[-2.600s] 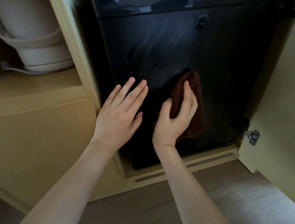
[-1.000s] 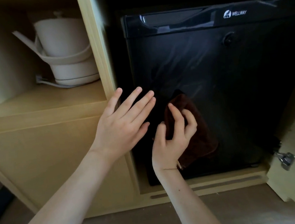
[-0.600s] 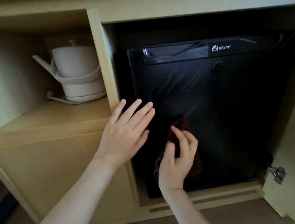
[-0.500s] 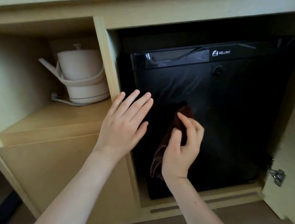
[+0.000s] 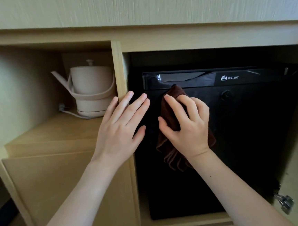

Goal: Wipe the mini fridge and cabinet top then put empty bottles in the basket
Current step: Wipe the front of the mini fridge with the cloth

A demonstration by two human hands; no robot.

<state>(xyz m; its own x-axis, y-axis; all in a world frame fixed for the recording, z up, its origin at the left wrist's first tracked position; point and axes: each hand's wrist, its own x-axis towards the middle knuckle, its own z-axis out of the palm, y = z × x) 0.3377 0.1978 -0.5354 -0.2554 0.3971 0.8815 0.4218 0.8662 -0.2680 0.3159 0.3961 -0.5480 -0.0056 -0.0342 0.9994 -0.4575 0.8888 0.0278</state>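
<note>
Your right hand [image 5: 187, 125] grips the brown cloth [image 5: 169, 152] with curled fingers against the upper left part of the mini fridge [image 5: 245, 131] door. The cloth tip reaches out above your fingers and its folds hang below your palm. Your left hand [image 5: 121, 129] is flat with straight fingers, at the cabinet post [image 5: 119, 70], just left of the cloth.

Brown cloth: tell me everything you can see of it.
The brown cloth is dark, soft, towel-like, bunched into folds. The right hand grips it, pressing it against the upper left of the black mini fridge door. Its top tip reaches the handle strip; loose folds hang below the wrist.
</note>
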